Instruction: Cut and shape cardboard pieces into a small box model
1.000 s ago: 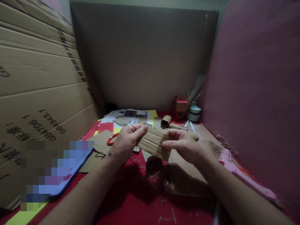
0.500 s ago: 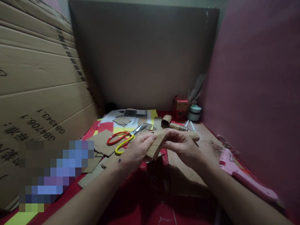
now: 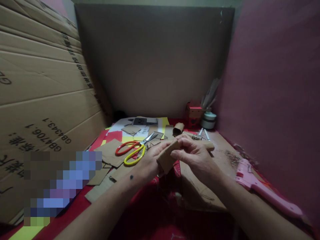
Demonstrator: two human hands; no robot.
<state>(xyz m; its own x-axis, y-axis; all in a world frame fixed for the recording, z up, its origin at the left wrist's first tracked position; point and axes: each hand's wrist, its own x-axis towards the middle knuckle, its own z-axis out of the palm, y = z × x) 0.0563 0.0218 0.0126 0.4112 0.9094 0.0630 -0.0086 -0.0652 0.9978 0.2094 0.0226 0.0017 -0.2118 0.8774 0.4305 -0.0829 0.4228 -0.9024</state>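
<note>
Between my two hands is a small folded piece of cardboard, tilted, its flat face toward me. My left hand grips its left side, with the fingers partly hidden behind it. My right hand pinches the upper right edge, thumb in front. Just left of my left hand lie scissors with one red and one yellow handle, blades slightly apart. Beyond my hands stands a rolled cardboard tube. Under my right forearm is a larger cardboard sheet.
A pink glue gun lies at the right. Cardboard scraps and printed paper spread over the left and back. A red box and a mint-coloured jar stand at the back. A large carton walls the left side.
The cardboard piece has turned, so its flat face shows more and its folded edge less. My left fingers have shifted behind it. The whole view has moved slightly.
</note>
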